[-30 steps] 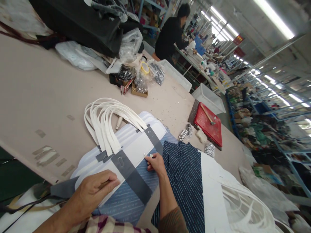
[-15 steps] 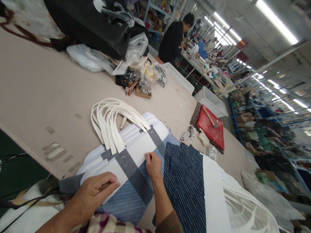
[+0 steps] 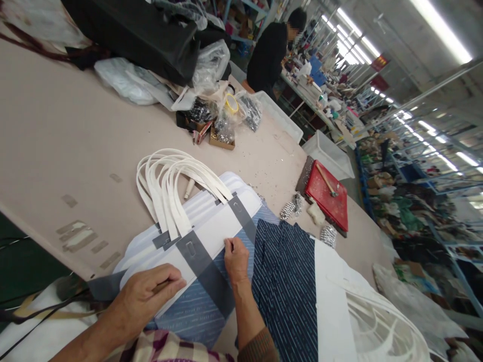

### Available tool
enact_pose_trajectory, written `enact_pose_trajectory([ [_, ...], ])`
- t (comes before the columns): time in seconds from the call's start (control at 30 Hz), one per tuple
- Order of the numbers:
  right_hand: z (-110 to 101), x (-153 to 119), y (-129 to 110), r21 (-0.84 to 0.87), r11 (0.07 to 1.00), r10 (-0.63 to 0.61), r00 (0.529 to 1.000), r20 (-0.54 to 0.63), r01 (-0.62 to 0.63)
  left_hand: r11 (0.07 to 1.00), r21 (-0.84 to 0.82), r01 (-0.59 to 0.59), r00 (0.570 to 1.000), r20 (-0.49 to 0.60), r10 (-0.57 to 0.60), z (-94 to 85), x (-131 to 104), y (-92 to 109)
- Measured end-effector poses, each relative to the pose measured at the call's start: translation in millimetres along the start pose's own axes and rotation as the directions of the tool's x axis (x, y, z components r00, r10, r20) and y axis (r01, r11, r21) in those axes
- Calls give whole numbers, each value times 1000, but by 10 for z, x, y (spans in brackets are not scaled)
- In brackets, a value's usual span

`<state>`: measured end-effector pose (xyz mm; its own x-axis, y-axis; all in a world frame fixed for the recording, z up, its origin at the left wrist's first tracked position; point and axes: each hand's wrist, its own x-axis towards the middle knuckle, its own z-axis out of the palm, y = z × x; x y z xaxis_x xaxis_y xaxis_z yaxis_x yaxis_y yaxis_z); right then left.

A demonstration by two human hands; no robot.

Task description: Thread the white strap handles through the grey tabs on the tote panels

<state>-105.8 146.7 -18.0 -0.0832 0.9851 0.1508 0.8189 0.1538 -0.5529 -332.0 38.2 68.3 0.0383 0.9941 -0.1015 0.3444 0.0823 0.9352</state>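
Note:
A blue patterned bag panel [image 3: 202,304] with a white upper band [image 3: 215,229] and grey straps [image 3: 213,274] lies before me, on top of a stack of similar pieces. At the band's lower left edge, my left hand [image 3: 156,289] is closed, thumb against bent fingers, pinching the panel's edge. My right hand [image 3: 237,259] is closed in a pinch on the same edge, between the two grey straps. Looped white handles [image 3: 169,186] extend from the far side of the stack. The part inside each pinch is hidden by the fingers.
Dark blue striped pieces [image 3: 287,286] with white bands and handles lie at right. Beyond them are a red board [image 3: 327,196] and a hammer [image 3: 327,181] on it. Small boxes of hardware [image 3: 222,138], plastic bags and a black bag [image 3: 136,37] lie farther back. A co-worker [image 3: 267,58] stands beyond.
The view has shifted slightly, so the table and the handles sit a little further left. Both hands keep their closed pinch on the panel's edge, almost unmoved.

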Motion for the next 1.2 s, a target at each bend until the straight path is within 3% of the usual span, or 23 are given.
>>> enact_pose_trajectory([
  [0.13, -80, 108, 1, 48, 997, 54, 992, 114, -60, 1000, -16, 13, 1000, 19, -13, 30, 21, 38],
  [0.2, -110, 163, 15, 169, 965, 176, 971, 160, -203, 1000, -8, 23, 999, 41, -22, 45, 31, 27],
  [0.3, -101, 216, 75, 403, 762, 411, 859, 305, -508, 1000, 12, 24, 997, 71, -25, 60, 42, -4],
  [0.37, -66, 232, 132, 469, 633, 475, 787, 393, -616, 1000, 26, 9, 996, 84, -11, 65, 41, -28],
  [0.53, -26, 235, 210, 529, 551, 530, 760, 375, -645, 999, 53, -11, 996, 88, 6, 54, 8, -93],
  [0.63, -79, 229, 115, 570, 568, 531, 794, 297, -594, 998, 61, -11, 995, 95, 5, 30, -19, -98],
  [0.7, -113, 246, -44, 586, 620, 477, 844, 246, -522, 998, 62, -24, 995, 95, 18, 13, -35, -75],
  [0.83, -62, 351, -571, 422, 882, 124, 967, 221, -210, 995, 63, -80, 990, 124, 71, -1, -62, -18],
  [0.9, 31, 410, -869, 243, 970, -50, 960, 276, -19, 990, 63, -129, 984, 129, 121, 6, -79, -13],
  [1.0, 196, 459, -1214, -35, 984, -152, 922, 357, 176, 975, 56, -215, 973, 99, 209, 29, -119, -45],
  [1.1, 321, 460, -1365, -202, 949, -149, 909, 390, 242, 952, 48, -303, 953, 36, 302, 55, -162, -96],
  [1.2, 364, 446, -1381, -240, 927, -165, 887, 432, 290, 941, 66, -333, 943, 17, 332, 65, -182, -125],
])
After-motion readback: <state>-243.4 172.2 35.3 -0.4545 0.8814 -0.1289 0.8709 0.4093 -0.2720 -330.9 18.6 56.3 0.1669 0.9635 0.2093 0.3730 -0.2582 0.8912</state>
